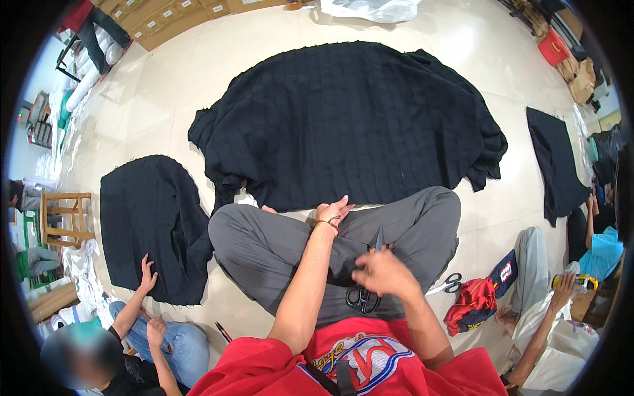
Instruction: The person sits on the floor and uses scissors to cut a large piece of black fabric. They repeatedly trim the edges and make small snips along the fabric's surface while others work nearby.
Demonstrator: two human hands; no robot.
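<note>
Scissors (379, 241): blades away, long axis fore-aft | right hand (384, 272) above (grip: can't tell) | left hand (334, 214) loosely uncurled

You are in what looks like a cloth workshop, sitting on a pale tiled floor (155, 86) with a wide black cloth (350, 125) spread before you, smaller black pieces (148, 218) to either side, scissors (379, 239) at your lap and a second pair (446, 286) beside your right leg. A co-worker (181, 346) sits low on your left, touching one piece, and another (602, 251) is at your far right. Around the room's edges you have cardboard boxes (173, 23), white rolls (82, 90), brown rolls (51, 301) and a wooden stool (68, 231).
</note>
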